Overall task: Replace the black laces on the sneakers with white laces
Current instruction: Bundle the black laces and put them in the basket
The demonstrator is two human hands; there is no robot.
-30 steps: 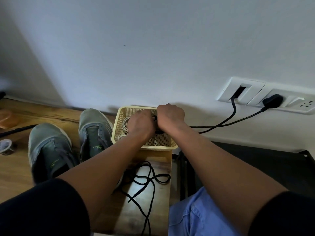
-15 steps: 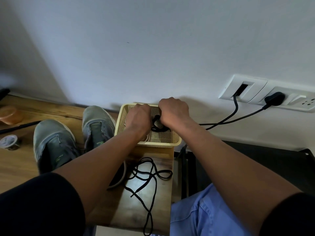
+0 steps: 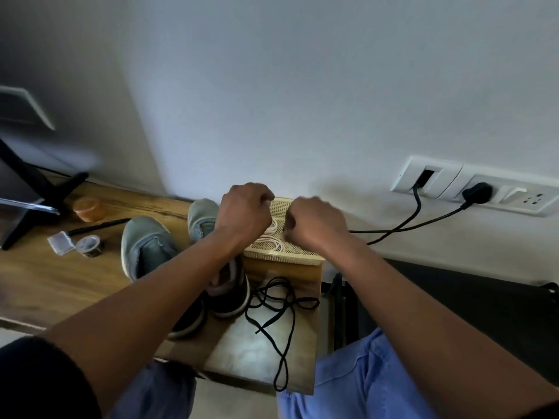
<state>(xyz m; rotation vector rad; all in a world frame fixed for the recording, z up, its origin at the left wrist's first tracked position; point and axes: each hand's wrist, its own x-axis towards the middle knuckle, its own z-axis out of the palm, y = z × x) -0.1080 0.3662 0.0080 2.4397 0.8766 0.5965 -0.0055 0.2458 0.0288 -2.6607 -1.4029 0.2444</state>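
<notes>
Both curled hands, left hand [image 3: 243,211] and right hand [image 3: 314,223], had risen from the basket [image 3: 298,254], apparently drawing white laces [image 3: 272,235] out for threading; their grip could not be told.

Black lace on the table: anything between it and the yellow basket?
No. In the head view, only bare wooden table separates the black lace from the yellow basket; white laces lie inside the basket.
</notes>
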